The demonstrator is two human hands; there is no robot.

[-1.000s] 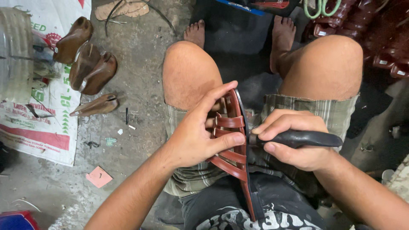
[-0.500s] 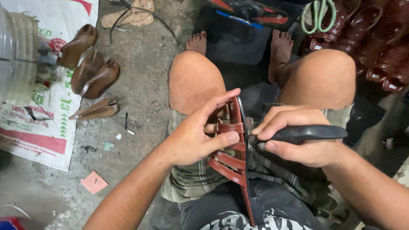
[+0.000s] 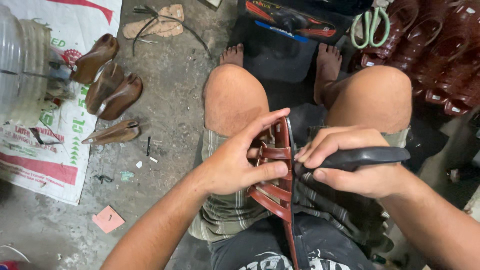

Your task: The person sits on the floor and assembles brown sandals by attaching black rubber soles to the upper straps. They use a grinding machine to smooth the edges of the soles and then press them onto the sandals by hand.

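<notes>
A reddish-brown strappy sandal stands on its edge on my lap, between my knees. My left hand wraps around its straps from the left, thumb across the middle strap. My right hand grips a black-handled tool and presses its hidden tip against the sandal's right edge, at the sole. Both hands touch the sandal.
Several brown wooden shoe lasts lie on a printed sack and the concrete floor at left. A pile of finished brown sandals fills the top right. Green-handled scissors lie by a black bag. A flat insole is at top.
My hands and the sandal have kept the same grip. The view has shifted slightly, so the floor items sit a little lower in the picture.
</notes>
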